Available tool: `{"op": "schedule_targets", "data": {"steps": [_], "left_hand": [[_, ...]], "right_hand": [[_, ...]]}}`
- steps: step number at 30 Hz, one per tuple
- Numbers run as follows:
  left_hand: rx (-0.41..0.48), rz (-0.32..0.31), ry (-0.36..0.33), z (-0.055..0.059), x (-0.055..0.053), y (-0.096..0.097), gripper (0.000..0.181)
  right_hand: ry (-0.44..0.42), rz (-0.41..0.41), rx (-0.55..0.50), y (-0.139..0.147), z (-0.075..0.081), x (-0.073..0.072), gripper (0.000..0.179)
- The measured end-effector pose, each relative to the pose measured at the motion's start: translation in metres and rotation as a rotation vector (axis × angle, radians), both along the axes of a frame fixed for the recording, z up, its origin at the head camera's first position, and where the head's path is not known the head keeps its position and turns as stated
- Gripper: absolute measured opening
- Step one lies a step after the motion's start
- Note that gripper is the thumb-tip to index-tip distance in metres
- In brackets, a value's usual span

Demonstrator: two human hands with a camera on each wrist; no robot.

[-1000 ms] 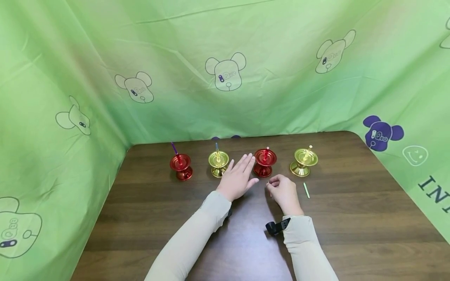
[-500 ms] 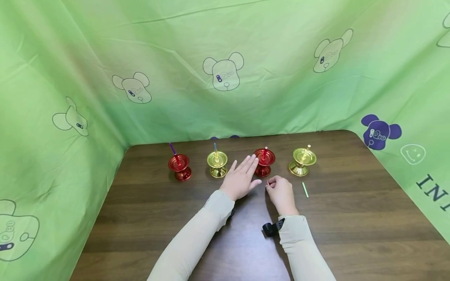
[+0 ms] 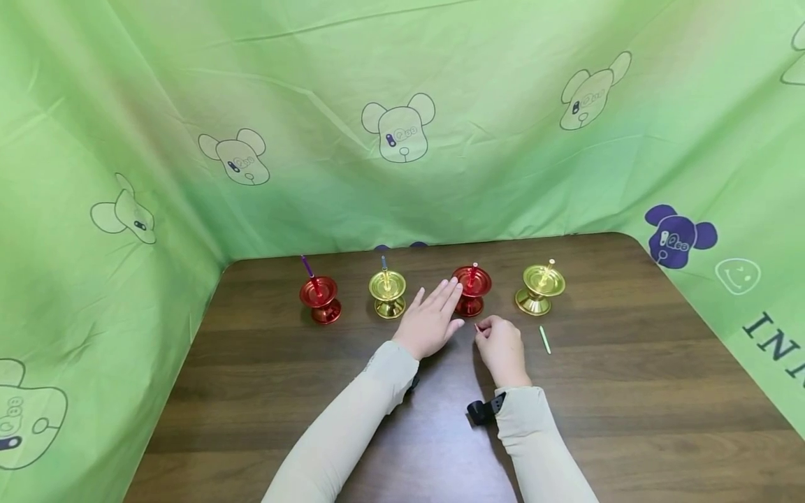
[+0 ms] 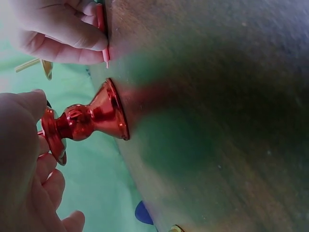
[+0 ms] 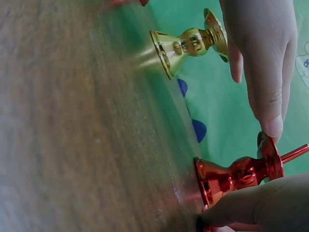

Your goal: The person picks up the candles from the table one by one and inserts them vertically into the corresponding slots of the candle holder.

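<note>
Low by the bench [image 3: 251, 398], just this side of the nearer red holder [image 4: 100, 113], it's the red candle [image 4: 101, 19], pinched between the thumb and fingers of my right hand [image 3: 502, 349], and not seated in anything yet! Halfway, I'd judge: two candles up, two to go. What a slim one, smooth, straight, pinkish-red, a thin tip poking out of one end, held nearly level; whether it touches the wood, I can't tell. Right beside it that holder gleams, its stem [image 5: 295, 153] pale-topped and bare of any candle. My left hand [image 3: 429, 323] is there too, fingers outstretched, a tip against the dish's rim, steadying it by the look of things. Off to the right, the green candle [image 3: 545, 340] lies loose in front of the right-hand gold holder [image 3: 534, 303], another one waiting! And away left, the blue candle [image 3: 383, 263] stands in the other gold holder [image 3: 389, 308], the purple candle [image 3: 307, 267] leaning in the far red holder [image 3: 325, 312]. Behind it all hangs green cloth [image 3: 302, 195].
</note>
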State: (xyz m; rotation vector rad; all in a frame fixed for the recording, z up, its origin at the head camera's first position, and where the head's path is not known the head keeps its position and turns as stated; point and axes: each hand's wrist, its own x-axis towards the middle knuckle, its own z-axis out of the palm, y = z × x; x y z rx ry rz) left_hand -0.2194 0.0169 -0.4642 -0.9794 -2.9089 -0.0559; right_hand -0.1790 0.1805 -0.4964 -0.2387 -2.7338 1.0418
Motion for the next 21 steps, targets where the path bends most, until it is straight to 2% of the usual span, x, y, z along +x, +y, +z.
{"op": "schedule_targets", "data": {"steps": [7, 14, 21], "left_hand": [[-0.005, 0.009, -0.018, -0.0025, -0.0009, 0.0009, 0.066], [0.002, 0.015, -0.047, -0.0001, -0.0003, 0.0015, 0.065], [-0.001, 0.019, -0.053, -0.0013, -0.0004, 0.0017, 0.066]], "right_hand": [[-0.003, -0.002, 0.013, -0.0005, -0.0013, 0.0005, 0.010], [0.019, -0.003, 0.048, -0.0033, -0.0014, 0.0018, 0.008], [0.032, 0.006, 0.037, -0.0026, -0.0029, 0.0006, 0.007]]}}
